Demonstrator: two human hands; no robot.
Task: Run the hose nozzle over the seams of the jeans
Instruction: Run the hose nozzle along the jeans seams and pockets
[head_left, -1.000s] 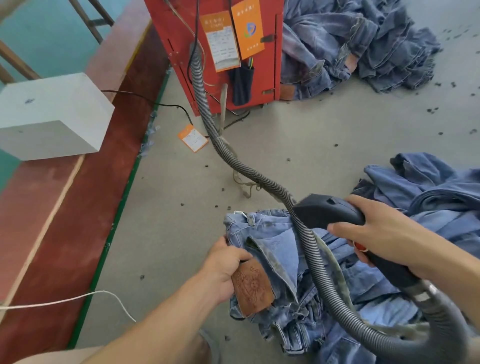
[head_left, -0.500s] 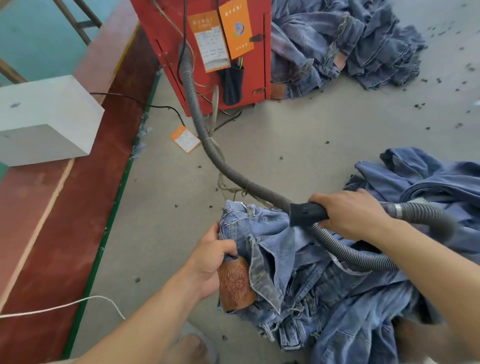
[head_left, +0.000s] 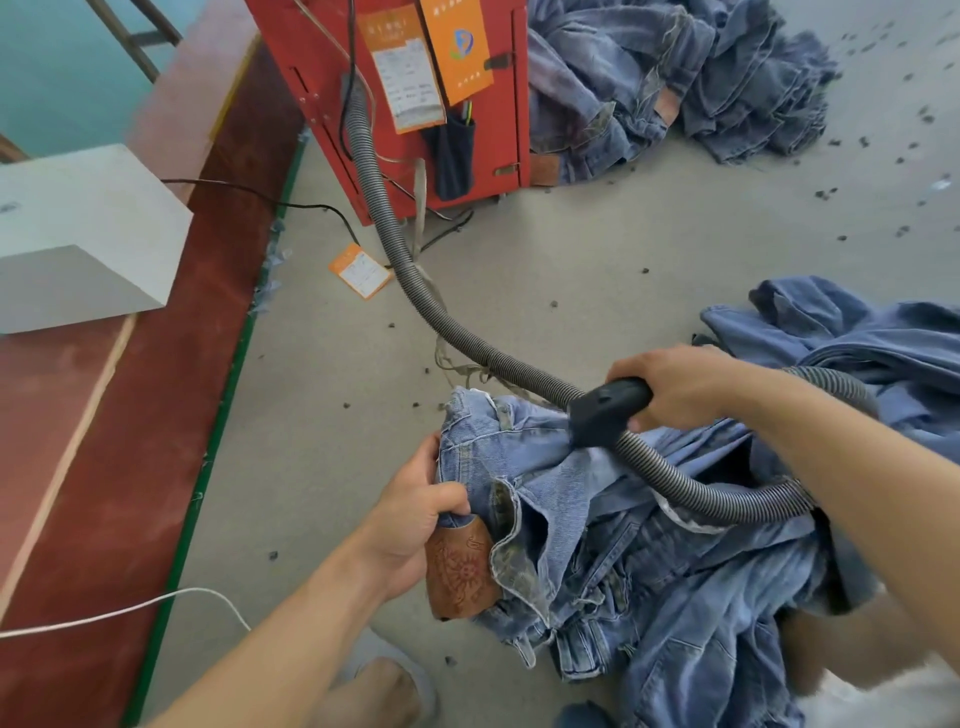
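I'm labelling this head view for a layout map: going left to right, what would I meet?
White box → orange tag on the floor → left hand gripping the jeans → hose nozzle → right hand.

Two hands: the left hand (head_left: 415, 525) and the right hand (head_left: 675, 387). One hose (head_left: 467, 343) with one black nozzle (head_left: 605, 413). One red machine (head_left: 467, 171) at the far side carrying two tags, orange (head_left: 457, 47) and paper (head_left: 408, 85); a third tag (head_left: 360, 270) on the floor. Three heaps of jeans: near (head_left: 649, 561), right (head_left: 857, 332), far (head_left: 675, 78). One white box (head_left: 83, 239) on the left.
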